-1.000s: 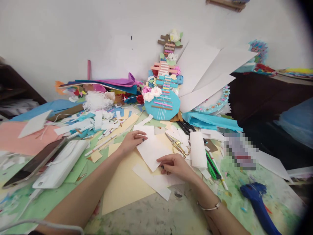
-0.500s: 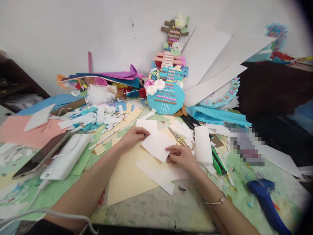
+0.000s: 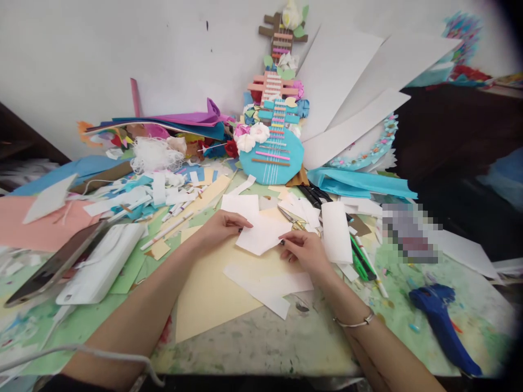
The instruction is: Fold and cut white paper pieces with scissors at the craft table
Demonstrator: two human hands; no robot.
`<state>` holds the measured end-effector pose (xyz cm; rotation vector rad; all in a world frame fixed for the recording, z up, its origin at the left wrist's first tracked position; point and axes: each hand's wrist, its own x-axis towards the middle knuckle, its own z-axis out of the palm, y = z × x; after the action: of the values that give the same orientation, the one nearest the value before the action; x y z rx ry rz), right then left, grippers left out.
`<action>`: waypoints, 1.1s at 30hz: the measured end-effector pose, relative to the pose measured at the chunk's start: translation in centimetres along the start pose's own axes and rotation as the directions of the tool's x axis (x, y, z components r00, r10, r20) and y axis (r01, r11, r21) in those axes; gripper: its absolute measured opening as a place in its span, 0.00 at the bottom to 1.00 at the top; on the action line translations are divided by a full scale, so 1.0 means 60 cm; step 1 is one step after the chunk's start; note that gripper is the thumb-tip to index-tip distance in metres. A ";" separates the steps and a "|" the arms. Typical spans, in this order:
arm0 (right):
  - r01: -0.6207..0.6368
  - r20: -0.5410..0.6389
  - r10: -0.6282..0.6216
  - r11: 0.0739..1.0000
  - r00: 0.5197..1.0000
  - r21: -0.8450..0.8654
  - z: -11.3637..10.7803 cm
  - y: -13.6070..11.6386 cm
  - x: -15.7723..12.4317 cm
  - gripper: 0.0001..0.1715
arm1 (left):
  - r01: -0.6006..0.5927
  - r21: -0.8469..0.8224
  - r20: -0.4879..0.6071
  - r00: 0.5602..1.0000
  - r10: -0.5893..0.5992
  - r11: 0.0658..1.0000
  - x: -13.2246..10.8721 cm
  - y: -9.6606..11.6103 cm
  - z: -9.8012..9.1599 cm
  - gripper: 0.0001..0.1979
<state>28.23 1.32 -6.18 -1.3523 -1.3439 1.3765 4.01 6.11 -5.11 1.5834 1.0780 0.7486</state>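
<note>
Between my hands is a small piece of white paper (image 3: pixel 261 235), raised a little above a cream sheet (image 3: pixel 204 294). My left hand (image 3: pixel 223 226) pinches its left edge with thumb and fingertips. At the right edge, my right hand (image 3: pixel 304 250) closes thumb and fingers on it. Another white piece (image 3: pixel 240 204) lies just behind, partly covered. In front, white paper strips (image 3: pixel 265 288) rest on the cream sheet. Gold-handled scissors (image 3: pixel 300 223) lie behind my right hand among white scraps.
A blue paper lute with flowers (image 3: pixel 272 158) leans on the wall. To the right are a white roll (image 3: pixel 337 233), a green cutter (image 3: pixel 362 258) and a blue glue gun (image 3: pixel 445 326). On the left lie a phone (image 3: pixel 53 267), a white power bank (image 3: pixel 100 264) and a cable (image 3: pixel 102 354).
The paper between my hands has turned slightly, its lower corner shifting left. Both hands keep hold of it. The whole view has shifted a little.
</note>
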 end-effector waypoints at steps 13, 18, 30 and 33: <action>0.040 -0.078 -0.018 0.956 0.997 0.290 -0.011 -0.026 0.000 0.16 | -0.012 -0.123 -0.074 0.997 0.003 0.992 -0.008 0.016 0.040 0.19; 0.075 -0.091 -0.048 0.944 0.995 0.321 -0.012 -0.027 -0.003 0.15 | 0.012 -0.187 -0.039 0.999 -0.020 0.982 -0.009 0.035 0.040 0.18; 0.183 -0.161 -0.137 0.928 0.978 0.324 -0.010 -0.045 -0.015 0.14 | -0.061 -0.160 -0.358 0.934 0.000 0.985 -0.017 0.057 0.053 0.09; 0.232 -0.211 -0.174 0.927 0.962 0.294 -0.010 -0.045 -0.017 0.15 | -0.078 -0.196 -0.375 0.927 -0.001 0.978 -0.018 0.055 0.056 0.09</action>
<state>28.60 0.84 -3.30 -1.0625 -1.0567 1.2330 7.42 3.58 -2.78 1.3159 1.1965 1.1864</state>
